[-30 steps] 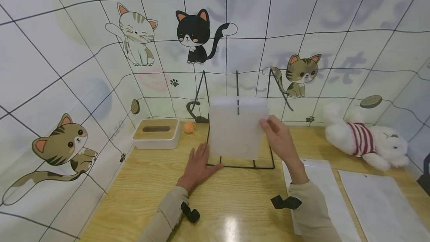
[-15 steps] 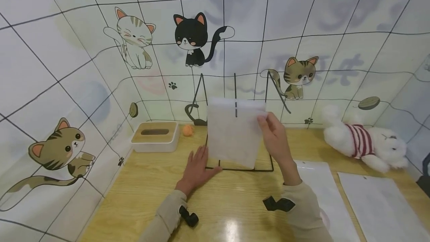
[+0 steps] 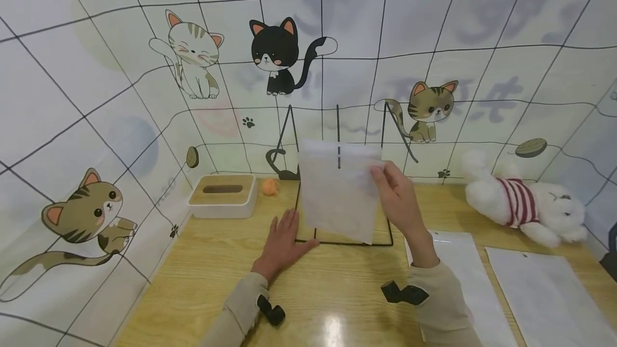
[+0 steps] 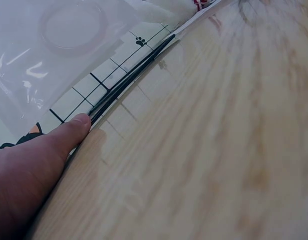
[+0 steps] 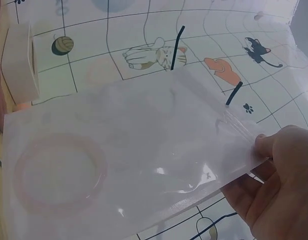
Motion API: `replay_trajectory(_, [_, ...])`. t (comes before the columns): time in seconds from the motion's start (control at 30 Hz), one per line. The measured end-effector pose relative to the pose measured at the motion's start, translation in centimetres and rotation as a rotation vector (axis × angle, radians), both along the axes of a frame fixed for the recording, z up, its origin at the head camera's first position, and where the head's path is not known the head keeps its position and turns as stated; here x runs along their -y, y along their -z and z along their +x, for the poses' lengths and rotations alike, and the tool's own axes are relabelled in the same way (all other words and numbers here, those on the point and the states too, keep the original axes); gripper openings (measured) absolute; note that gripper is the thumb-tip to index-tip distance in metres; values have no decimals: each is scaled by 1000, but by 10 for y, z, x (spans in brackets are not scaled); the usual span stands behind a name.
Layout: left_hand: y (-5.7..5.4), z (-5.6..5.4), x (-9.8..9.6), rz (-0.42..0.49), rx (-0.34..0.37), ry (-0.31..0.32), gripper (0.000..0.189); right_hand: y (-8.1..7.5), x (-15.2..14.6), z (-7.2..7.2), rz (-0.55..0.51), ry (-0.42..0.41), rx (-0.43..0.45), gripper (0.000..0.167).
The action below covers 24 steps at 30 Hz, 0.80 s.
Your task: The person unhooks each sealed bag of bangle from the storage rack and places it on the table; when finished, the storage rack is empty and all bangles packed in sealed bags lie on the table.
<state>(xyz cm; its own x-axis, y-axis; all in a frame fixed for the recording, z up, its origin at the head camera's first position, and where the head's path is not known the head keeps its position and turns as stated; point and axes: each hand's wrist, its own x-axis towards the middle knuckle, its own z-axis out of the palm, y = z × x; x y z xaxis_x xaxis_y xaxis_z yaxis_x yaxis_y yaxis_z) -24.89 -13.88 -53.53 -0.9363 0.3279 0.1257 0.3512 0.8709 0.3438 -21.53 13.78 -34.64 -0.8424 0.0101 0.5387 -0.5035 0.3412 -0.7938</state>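
Observation:
A translucent zip bag (image 3: 339, 191) hangs at the black wire rack (image 3: 359, 243), whose middle prong (image 3: 339, 158) shows in front of the bag's upper part. My right hand (image 3: 399, 194) pinches the bag's upper right edge between thumb and fingers. Inside the bag, the right wrist view shows a faint pink ring (image 5: 100, 172) near its lower end. My left hand (image 3: 281, 242) rests at the rack's lower left corner, fingers extended. In the left wrist view its thumb (image 4: 68, 135) touches the rack's base bar (image 4: 126, 80).
Two flat white bags (image 3: 465, 277) (image 3: 544, 288) lie on the table at right, partly under my right forearm. A white plush toy (image 3: 547, 210) lies behind them. At back left stand a tissue box (image 3: 222, 210) and a small orange ball (image 3: 270, 187). A cat-patterned wall backs the table.
The bag's lower edge has tilted, its right corner dropping to the rack's base bar, then swinging slightly right. My right hand keeps its pinch; my left hand stays at the rack corner.

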Motion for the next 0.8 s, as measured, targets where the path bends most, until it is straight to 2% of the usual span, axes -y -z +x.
replay_trajectory(0.3, [0,-1,1,-7,15,-2,102,9,-8,-6,22,-20,8,22])
replay_trajectory(0.57, [-1,-1,1,1,7,-6,102,2,-13,0,56,-49,15,18])
replay_trajectory(0.8, [0,0,0,-10,-18,-4,104,-3,-16,5,81,-86,44,24])
